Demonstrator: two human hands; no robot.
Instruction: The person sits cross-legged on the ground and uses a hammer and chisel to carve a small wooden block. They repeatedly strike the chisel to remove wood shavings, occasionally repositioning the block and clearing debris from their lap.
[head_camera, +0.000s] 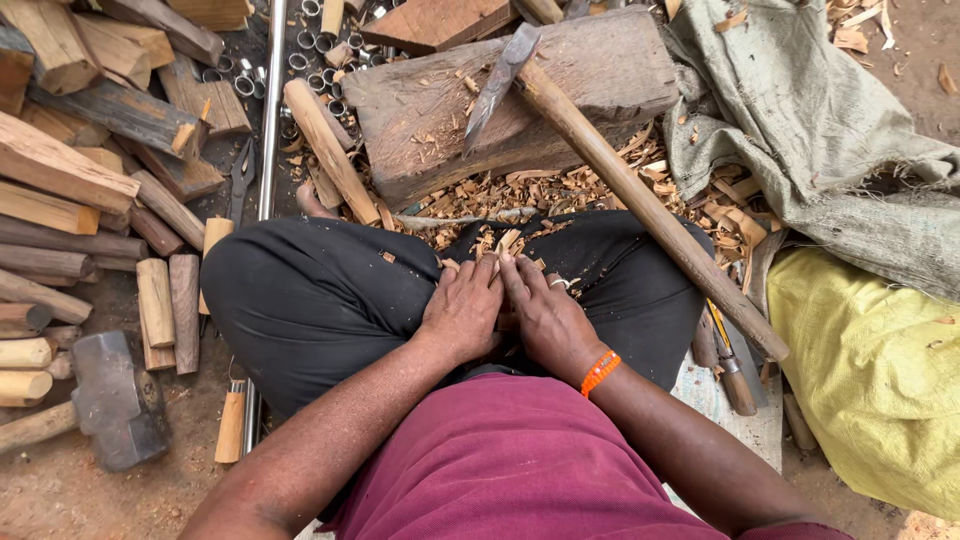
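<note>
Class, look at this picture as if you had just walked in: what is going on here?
A person sits cross-legged on the ground among woodworking material. Both hands rest together in the lap, the left hand and the right hand, fingers among pale curled wood shavings on the black trousers. Whether they grip anything cannot be seen. A long-handled wooden adze leans on the worn wooden chopping block ahead. Rough cut wooden sticks lie to the left beside a grey iron sledgehammer head.

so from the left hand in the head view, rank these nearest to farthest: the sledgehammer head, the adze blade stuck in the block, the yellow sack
1. Grey steel adze blade, stuck in the wooden block up ahead of the left hand.
2. Dark iron sledgehammer head, on the ground at far left.
3. Yellow woven sack, far right, beyond the other hand.
</note>
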